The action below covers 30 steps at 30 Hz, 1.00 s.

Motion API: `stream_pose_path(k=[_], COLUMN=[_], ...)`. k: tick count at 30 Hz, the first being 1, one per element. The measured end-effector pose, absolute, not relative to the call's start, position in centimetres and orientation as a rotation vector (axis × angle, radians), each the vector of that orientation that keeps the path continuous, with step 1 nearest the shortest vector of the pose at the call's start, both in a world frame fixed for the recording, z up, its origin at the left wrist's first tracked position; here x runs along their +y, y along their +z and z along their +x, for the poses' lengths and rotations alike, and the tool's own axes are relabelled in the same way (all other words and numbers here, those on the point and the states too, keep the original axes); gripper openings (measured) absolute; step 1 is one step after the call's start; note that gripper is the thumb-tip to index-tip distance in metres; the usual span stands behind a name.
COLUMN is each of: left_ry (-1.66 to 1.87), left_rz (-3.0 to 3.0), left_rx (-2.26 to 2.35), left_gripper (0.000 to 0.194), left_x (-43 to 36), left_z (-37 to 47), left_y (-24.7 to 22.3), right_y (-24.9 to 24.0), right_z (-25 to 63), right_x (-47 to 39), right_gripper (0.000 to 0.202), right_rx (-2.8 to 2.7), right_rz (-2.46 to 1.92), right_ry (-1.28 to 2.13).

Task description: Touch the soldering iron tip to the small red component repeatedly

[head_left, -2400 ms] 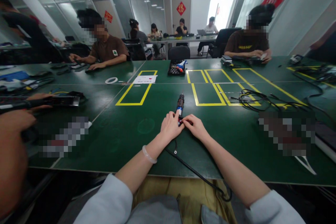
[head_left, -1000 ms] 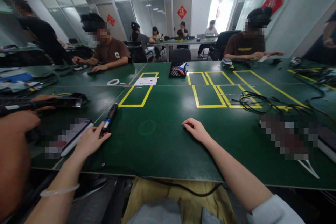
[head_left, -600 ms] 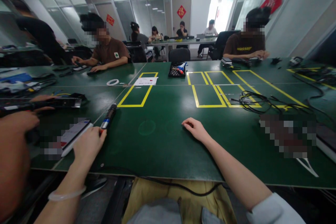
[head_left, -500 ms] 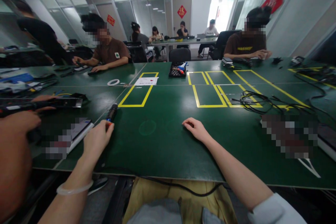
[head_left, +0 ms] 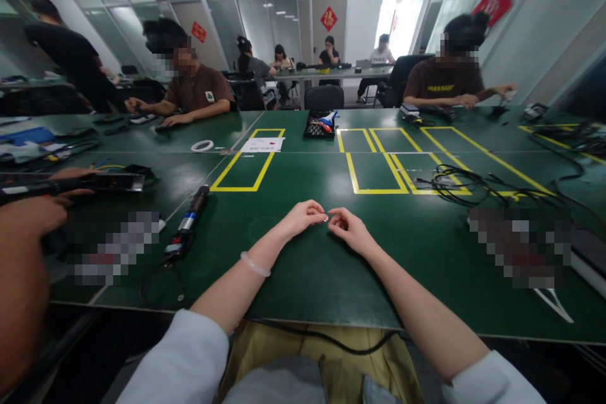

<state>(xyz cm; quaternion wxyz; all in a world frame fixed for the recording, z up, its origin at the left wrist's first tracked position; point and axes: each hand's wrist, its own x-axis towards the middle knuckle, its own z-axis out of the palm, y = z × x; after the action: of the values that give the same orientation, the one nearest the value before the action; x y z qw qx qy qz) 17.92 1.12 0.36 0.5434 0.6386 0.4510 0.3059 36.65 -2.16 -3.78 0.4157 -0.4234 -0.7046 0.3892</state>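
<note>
My left hand (head_left: pixel 303 217) is in front of me over the green table (head_left: pixel 307 278), its thumb and fingers pinched on a small red-and-white piece (head_left: pixel 326 219) too tiny to name. Almost touching it from the other side is my right hand (head_left: pixel 348 227), with fingers curled in toward the thumb; what they hold, if anything, is hidden. To the left lies a black cylindrical tool (head_left: pixel 189 219) with blue and silver bands, a cord at its near end and no hand on it.
Another person's hand (head_left: pixel 35 218) works at far left beside a long dark device (head_left: pixel 113 182). Yellow tape outlines (head_left: pixel 379 191) mark the table. A black tray (head_left: pixel 318 132) of small items stands at the back, with tangled black cables (head_left: pixel 466 180) at right.
My left hand has left the side of the banded tool and moved right, up to my right hand. The right hand has stayed about where it was.
</note>
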Motion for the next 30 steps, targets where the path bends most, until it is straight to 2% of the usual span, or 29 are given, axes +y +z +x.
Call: stream_pose_path(k=[5, 16, 21, 30], left_ry=[0.735, 0.737, 0.798, 0.763], left_rz=[1.424, 1.433, 1.423, 1.466], left_rx=[1.046, 0.971, 0.953, 0.953], left_gripper=[0.032, 0.029, 0.030, 0.028], left_x=[1.1, 0.3, 0.2, 0.1], left_z=[18.6, 17.7, 17.5, 17.3], left_y=[-1.3, -1.5, -1.8, -1.7], right_y=[-3.9, -3.9, -3.7, -3.4], right_z=[36.6, 36.4, 36.2, 36.2], right_x=[-2.0, -2.0, -2.0, -2.3], right_gripper=[0.022, 0.027, 0.018, 0.018], right_rx=[-1.766, -1.669, -1.731, -1.787], right_rz=[-1.087, -1.087, -1.129, -1.165], right_ry=[0.953, 1.006, 0.929, 0.909])
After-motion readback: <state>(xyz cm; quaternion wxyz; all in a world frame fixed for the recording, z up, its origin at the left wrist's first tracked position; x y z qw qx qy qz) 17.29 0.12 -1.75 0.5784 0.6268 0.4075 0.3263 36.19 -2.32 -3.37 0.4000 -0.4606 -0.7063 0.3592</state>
